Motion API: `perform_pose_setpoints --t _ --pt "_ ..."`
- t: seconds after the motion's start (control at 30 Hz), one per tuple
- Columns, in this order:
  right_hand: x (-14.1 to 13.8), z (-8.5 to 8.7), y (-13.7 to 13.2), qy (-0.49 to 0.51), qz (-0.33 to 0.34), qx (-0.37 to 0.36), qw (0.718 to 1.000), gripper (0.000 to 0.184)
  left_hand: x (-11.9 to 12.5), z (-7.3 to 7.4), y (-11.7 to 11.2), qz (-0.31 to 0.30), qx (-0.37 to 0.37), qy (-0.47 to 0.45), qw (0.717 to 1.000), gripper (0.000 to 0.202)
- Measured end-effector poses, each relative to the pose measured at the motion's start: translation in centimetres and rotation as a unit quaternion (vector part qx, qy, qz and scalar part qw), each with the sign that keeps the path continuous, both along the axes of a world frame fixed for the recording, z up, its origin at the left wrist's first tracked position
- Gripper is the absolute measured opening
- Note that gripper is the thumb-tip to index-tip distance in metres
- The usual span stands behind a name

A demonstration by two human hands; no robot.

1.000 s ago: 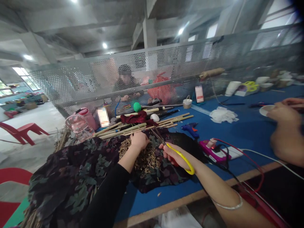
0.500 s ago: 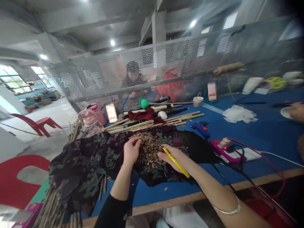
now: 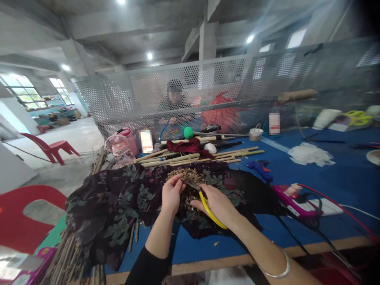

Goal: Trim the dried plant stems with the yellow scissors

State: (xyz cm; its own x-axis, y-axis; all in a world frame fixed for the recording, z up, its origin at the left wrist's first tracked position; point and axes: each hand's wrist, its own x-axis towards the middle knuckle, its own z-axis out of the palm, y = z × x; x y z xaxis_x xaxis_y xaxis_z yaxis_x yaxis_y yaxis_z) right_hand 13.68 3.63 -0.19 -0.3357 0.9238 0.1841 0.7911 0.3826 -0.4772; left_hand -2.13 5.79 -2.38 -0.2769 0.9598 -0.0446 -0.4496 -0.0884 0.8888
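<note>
In the middle of the head view my right hand (image 3: 218, 204) is closed on scissors (image 3: 209, 211) with yellow handles. Their dark blades point left and reach to the fingertips of my left hand (image 3: 172, 194). Thumb and fingers of that hand are pinched together; whatever is between them is too small to make out. Beneath both hands is a heap of short, dry brown plant pieces (image 3: 190, 174). It lies on a dark cloth with a leaf pattern (image 3: 118, 198), and my hands hide part of it.
Behind the cloth lie several thin sticks (image 3: 166, 160), a green ball (image 3: 188, 132) and a pink bag (image 3: 126, 142). To the right are a blue glue gun (image 3: 260, 170), a pink power strip (image 3: 293, 204) with cables and crumpled white material (image 3: 310, 153). Another person sits behind a perforated metal screen (image 3: 124, 103).
The scissors have swung left, bringing their blades to my left fingertips, and their handles look more spread. The view has shifted slightly. A co-worker's hand at the far right has left the frame.
</note>
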Motion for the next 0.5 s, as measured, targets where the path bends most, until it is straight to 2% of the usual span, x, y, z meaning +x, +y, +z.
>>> perform_pose_setpoints --t 0.13,0.27,0.5 --pt "-0.22 -0.42 0.28 -0.01 0.011 0.027 1.0 0.052 -0.11 0.26 -0.12 0.005 0.019 0.001 1.0 0.033" --pt "-0.23 -0.82 0.36 -0.004 0.003 0.048 0.999 0.051 -0.02 0.55 -0.41 -0.012 0.019 0.044 0.999 0.031" --pt "-0.32 -0.23 -0.13 -0.006 -0.011 0.024 1.0 0.045 0.52 0.55 -0.73 -0.038 -0.009 0.073 0.997 0.024"
